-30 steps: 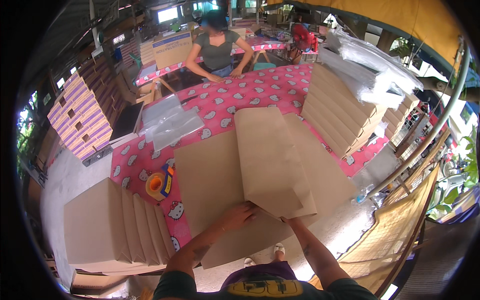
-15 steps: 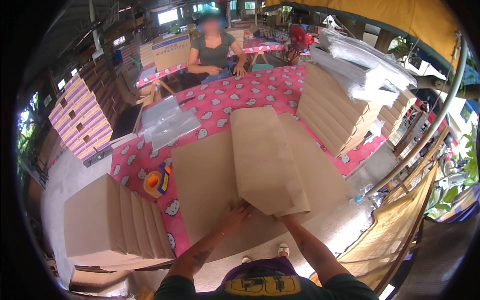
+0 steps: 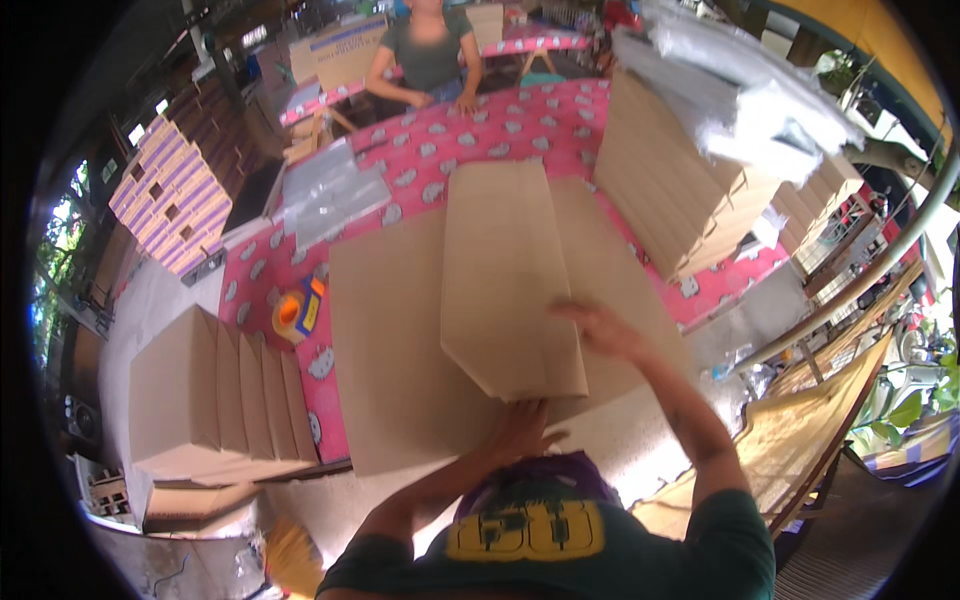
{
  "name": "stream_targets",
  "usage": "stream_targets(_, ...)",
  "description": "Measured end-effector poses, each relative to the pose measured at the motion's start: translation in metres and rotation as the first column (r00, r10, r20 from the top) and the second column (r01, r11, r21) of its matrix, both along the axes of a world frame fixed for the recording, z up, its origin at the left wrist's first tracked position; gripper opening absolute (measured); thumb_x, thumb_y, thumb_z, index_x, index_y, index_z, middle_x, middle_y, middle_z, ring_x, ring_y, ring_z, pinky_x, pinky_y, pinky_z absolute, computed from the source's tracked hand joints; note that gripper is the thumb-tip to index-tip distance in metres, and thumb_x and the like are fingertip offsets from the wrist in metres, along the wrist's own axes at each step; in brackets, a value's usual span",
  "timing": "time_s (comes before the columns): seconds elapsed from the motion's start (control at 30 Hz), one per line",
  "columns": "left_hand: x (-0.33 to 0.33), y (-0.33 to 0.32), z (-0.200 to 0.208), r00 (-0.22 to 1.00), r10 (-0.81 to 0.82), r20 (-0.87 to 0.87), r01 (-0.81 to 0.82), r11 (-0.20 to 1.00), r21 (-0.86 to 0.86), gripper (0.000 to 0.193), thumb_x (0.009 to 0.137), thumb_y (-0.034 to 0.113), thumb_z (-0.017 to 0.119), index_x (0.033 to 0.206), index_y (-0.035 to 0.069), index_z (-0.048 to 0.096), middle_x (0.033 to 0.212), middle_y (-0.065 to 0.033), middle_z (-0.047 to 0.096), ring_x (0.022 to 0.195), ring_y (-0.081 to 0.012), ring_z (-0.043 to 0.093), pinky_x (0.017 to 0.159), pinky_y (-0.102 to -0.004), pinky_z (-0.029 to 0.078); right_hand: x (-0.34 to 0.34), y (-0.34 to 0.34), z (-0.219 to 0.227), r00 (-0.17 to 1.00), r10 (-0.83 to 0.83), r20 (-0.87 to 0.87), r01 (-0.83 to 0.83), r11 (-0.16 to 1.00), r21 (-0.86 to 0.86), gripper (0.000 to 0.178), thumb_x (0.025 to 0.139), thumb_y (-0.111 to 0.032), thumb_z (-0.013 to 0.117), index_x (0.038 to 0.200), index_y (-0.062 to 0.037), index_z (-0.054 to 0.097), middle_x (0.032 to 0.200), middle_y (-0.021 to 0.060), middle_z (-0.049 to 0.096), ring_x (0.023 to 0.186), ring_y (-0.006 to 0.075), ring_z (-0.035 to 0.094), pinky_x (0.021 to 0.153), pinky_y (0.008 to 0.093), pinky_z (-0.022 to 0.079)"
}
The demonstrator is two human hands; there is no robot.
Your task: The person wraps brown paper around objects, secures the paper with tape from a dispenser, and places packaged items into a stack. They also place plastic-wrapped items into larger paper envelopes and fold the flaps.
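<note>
A long brown paper-wrapped parcel [image 3: 505, 270] lies lengthwise on a large flat sheet of brown kraft paper [image 3: 385, 330]. Its near end is folded to a slanted corner on the left. My left hand [image 3: 522, 428] presses against that near end with outstretched fingers, the thumb spread to the right; the fingertips are partly hidden at the paper's edge. Over the parcel's right side is my right hand [image 3: 605, 332], fingers extended and slightly blurred, holding nothing. Left of the sheet, a tape dispenser [image 3: 300, 308] with an orange core rests on the pink patterned tablecloth [image 3: 490, 132].
Wrapped parcels stand stacked at the near left [image 3: 225, 395] and far right [image 3: 680, 185], the latter topped with clear plastic [image 3: 740, 100]. Plastic sheets [image 3: 335, 195] lie at the far left. Across the table stands a person [image 3: 430, 55]. Purple-striped boxes [image 3: 175, 195] rise beyond the left edge.
My right hand has left the near end fold and moved up over the parcel's right side. My left hand has shifted right to the near end, which now looks flatter. The view has tilted downward.
</note>
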State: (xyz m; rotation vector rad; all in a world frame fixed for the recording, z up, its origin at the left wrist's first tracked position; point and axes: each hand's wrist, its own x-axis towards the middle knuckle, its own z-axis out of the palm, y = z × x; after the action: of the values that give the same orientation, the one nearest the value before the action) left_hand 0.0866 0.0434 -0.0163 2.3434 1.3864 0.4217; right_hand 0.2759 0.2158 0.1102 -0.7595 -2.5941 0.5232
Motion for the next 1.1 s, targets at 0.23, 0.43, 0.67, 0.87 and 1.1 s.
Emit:
stream_targets(0.23,0.079,0.047,-0.039,0.878,0.475,0.06,-0.477,0.856,0.202,0.07,0.089,0.05,0.063,0.135,-0.002,0.049,0.127,-0.0266,0.055,0.118,-0.0435,0.053,0.101,-0.0541,0.04,0.004,0.025,-0.023,0.918,0.08,0.389,-0.128,0.987,0.097,0.088,0.07,-0.015,0.077,0.149,-0.0247,0.039,0.151,0.0091,0.037,0.142,0.029,0.034,0.115,0.051,0.032)
stream_targets(0.43,0.03,0.02,-0.027,0.741,0.64,0.206,-0.589,0.765,-0.259,0.054,0.086,0.03,0.067,0.131,0.004,0.054,0.129,-0.0226,0.056,0.119,-0.0409,0.053,0.099,-0.0541,0.042,0.011,0.025,-0.07,0.971,-0.043,0.237,0.003,0.987,0.164,0.087,0.062,-0.027,0.084,0.14,-0.0206,0.046,0.141,0.01,0.043,0.135,0.0305,0.04,0.11,0.0514,0.033)
stream_targets(0.67,0.067,0.017,0.003,0.937,0.335,0.102,-0.35,0.904,0.246,0.045,0.091,0.029,0.063,0.127,0.002,0.058,0.127,-0.0269,0.056,0.116,-0.0474,0.053,0.102,-0.0533,0.041,-0.012,0.021,-0.118,0.976,-0.169,-0.137,0.198,0.953,0.229,0.068,0.064,-0.023,0.081,0.126,-0.0161,0.053,0.139,0.0102,0.045,0.132,0.0337,0.04,0.107,0.0503,0.034)
stream_targets(0.87,0.044,0.052,0.011,0.801,0.599,-0.015,-0.567,0.767,0.3,0.044,0.097,0.034,0.056,0.125,0.001,0.06,0.119,-0.0264,0.061,0.111,-0.0435,0.058,0.102,-0.0502,0.043,0.0,0.007,-0.11,0.899,-0.429,-0.088,0.425,0.903,-0.063,0.093,0.068,-0.033,0.083,0.147,-0.0165,0.038,0.149,0.016,0.037,0.137,0.0338,0.037,0.115,0.0566,0.023)
stream_targets(1.1,0.011,0.06,0.015,0.622,0.331,-0.709,0.25,0.775,0.581,0.042,0.101,0.029,0.05,0.13,0.001,0.059,0.116,-0.0228,0.064,0.107,-0.0418,0.061,0.09,-0.0478,0.051,0.001,-0.003,-0.129,0.758,-0.633,0.156,0.652,0.73,-0.205,0.117,0.069,-0.048,0.08,0.157,-0.0103,0.012,0.16,0.0229,0.017,0.15,0.0369,0.014,0.118,0.061,0.006)
